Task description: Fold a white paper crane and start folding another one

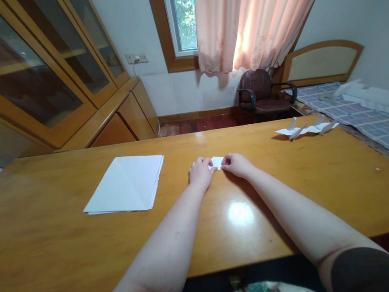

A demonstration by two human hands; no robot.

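Observation:
A small piece of folded white paper (217, 163) lies on the wooden table, between my two hands. My left hand (200, 172) rests at its left side, with the thumb and fingers closed on that edge. At the right end, my right hand (236, 164) pinches the paper between thumb and fingertips. Part of the paper is covered by the fingers, so its full shape is hidden. Left of my hands sits a stack of white paper sheets (125, 182), the top one showing a faint diagonal crease.
Folded white paper figures (306, 129) stand near the table's far right edge. The brown table (203, 237) spans the view. Beyond it are a dark red armchair (260, 93), a bed (366, 111) at the right and a glass-door cabinet (104, 108) at the left.

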